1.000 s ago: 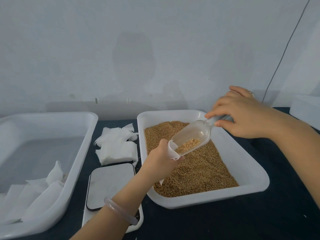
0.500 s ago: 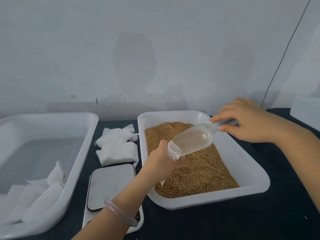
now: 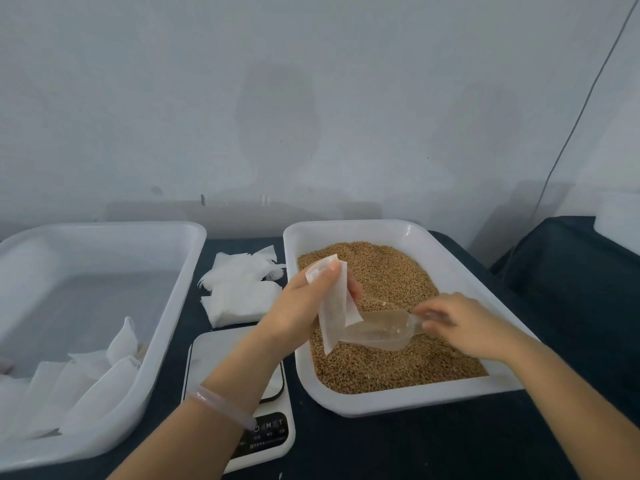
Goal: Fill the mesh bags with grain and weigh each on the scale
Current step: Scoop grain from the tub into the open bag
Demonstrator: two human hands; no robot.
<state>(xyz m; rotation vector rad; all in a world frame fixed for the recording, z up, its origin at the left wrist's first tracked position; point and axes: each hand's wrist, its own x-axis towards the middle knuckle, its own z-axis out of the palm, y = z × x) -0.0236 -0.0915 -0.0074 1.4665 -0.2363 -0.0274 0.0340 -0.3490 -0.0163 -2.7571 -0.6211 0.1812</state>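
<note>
White mesh bag (image 3: 334, 306) is dangling from the left hand (image 3: 298, 313), pinched near its top edge between thumb and fingers, right over the grain tray (image 3: 398, 403), with its bottom corner hanging just in front of the scoop's mouth. It looks pretty flat, and I honestly can't tell how much is in it. The right hand (image 3: 467, 323) is blurry, but its fingers are curled around the handle of the clear plastic scoop (image 3: 377, 330), which lies low on the grain (image 3: 381, 271) in the middle of the tray and looks nearly empty. So my guess is another scoopful comes next. Tips: keep the bag over the tray so spills fall back in, let the pinch loosen enough that the mouth actually gapes, take a shallow half load, and get the scoop lip inside the opening before tipping. What's around: the kitchen scale (image 3: 239, 344) sits just left of the tray, and the left forearm crosses above its platform, so no leaning on it and no stray kernels there or the reading could go off. A pile of empty bags (image 3: 242, 292) lies left of the tray's far corner. Further left of the tray is a white tub (image 3: 104, 228) with a few bags (image 3: 90, 382) lying in it.
</note>
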